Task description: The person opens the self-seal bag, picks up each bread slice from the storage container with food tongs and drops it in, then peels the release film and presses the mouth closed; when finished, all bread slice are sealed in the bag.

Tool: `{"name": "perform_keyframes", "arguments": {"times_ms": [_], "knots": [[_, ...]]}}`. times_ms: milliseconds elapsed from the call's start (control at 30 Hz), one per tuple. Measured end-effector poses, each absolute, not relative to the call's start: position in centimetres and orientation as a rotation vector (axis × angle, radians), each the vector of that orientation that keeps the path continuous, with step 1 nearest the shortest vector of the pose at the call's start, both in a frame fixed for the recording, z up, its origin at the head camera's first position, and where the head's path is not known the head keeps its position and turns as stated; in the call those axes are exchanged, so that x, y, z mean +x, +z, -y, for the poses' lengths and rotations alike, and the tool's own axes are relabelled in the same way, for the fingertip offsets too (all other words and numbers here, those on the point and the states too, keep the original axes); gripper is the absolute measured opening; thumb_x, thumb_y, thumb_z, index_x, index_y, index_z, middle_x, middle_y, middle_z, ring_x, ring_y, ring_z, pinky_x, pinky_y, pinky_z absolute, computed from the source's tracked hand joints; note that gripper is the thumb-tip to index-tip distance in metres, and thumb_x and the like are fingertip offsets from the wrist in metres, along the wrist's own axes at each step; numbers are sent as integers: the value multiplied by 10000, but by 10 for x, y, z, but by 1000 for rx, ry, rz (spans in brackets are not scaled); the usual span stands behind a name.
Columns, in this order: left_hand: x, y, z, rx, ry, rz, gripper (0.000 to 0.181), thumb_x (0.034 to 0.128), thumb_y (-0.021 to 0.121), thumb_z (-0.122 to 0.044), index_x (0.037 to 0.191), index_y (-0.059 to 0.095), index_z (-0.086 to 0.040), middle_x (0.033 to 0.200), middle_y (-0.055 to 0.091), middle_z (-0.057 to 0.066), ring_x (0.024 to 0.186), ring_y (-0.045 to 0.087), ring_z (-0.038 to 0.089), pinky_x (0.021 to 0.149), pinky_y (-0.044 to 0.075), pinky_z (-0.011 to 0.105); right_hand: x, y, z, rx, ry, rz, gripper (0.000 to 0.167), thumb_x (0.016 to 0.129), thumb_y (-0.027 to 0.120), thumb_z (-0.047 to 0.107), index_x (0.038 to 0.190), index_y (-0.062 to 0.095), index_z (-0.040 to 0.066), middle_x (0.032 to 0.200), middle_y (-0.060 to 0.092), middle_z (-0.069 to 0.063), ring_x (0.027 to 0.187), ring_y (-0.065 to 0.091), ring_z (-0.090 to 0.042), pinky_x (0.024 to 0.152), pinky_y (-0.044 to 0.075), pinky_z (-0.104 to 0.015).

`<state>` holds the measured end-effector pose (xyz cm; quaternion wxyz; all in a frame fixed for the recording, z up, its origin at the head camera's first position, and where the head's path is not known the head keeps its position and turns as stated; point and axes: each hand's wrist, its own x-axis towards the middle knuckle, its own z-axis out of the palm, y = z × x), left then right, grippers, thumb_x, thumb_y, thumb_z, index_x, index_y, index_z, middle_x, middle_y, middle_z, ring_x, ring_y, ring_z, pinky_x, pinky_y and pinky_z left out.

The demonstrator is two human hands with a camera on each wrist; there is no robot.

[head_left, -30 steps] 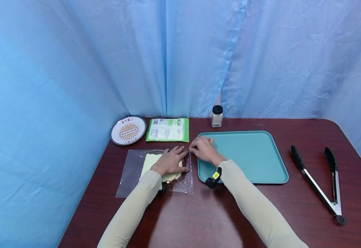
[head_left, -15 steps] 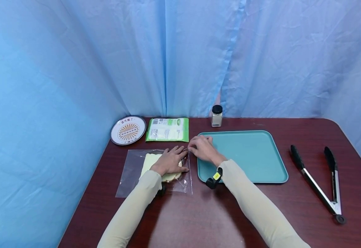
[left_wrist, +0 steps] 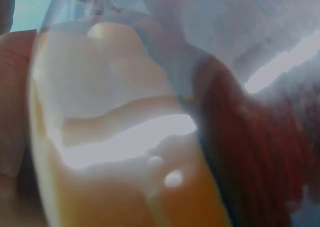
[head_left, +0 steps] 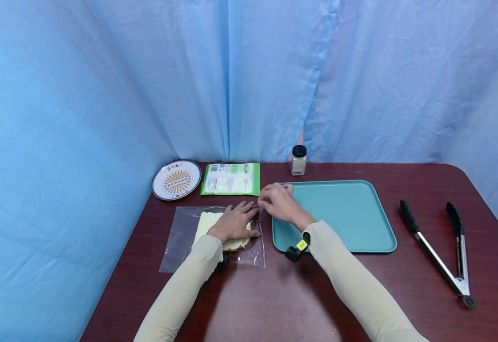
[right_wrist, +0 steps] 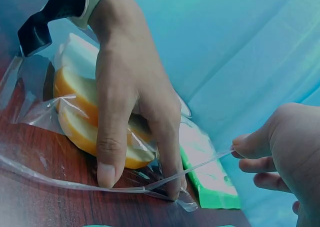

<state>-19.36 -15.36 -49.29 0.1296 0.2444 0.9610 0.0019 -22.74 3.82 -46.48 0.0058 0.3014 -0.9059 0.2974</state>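
Note:
A clear plastic bag (head_left: 179, 240) lies flat on the table with slices of bread (head_left: 205, 227) inside. My left hand (head_left: 234, 224) rests over the bag and bread, fingers spread and mostly straight. In the right wrist view the crusts of the bread (right_wrist: 75, 124) show through the film beside the left thumb. My right hand (head_left: 281, 203), above the tray's left edge, pinches the rim of the bag between thumb and finger, pulling the film into a raised line. The left wrist view is blurred, with bread (left_wrist: 115, 77) under shiny film very near the camera.
A teal tray (head_left: 339, 216) lies to the right, with open tongs (head_left: 441, 261) beyond it. At the back are a patterned plate (head_left: 177, 180), a green and white packet (head_left: 231, 179) and a black-capped jar (head_left: 299, 160). Blue curtains (head_left: 266, 80) hang behind and at the sides.
My right hand has shifted slightly left and away from me, its pinch still on the bag's rim. The left hand has stayed in place.

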Motion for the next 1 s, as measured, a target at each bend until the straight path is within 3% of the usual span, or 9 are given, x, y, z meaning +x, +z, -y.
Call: {"name": "perform_keyframes", "arguments": {"times_ms": [733, 1000], "knots": [[-193, -494, 154, 711, -13, -2802, 783, 920, 600, -613, 1550, 399, -193, 1634, 356, 79, 1516, 340, 317, 1171, 372, 588, -210, -436, -43, 1031, 951, 2706, 122, 964, 667, 184, 903, 759, 132, 1095, 740, -43, 1134, 591, -277, 1014, 278, -569], [-193, -494, 154, 709, 8, -2807, 739, 925, 613, -562, 1538, 421, -196, 1633, 361, 71, 1512, 348, 311, 1170, 369, 593, -203, -420, -45, 1071, 939, 2649, 124, 971, 657, 200, 892, 747, 168, 1048, 745, -18, 1106, 602, -259, 988, 293, -561]]}}
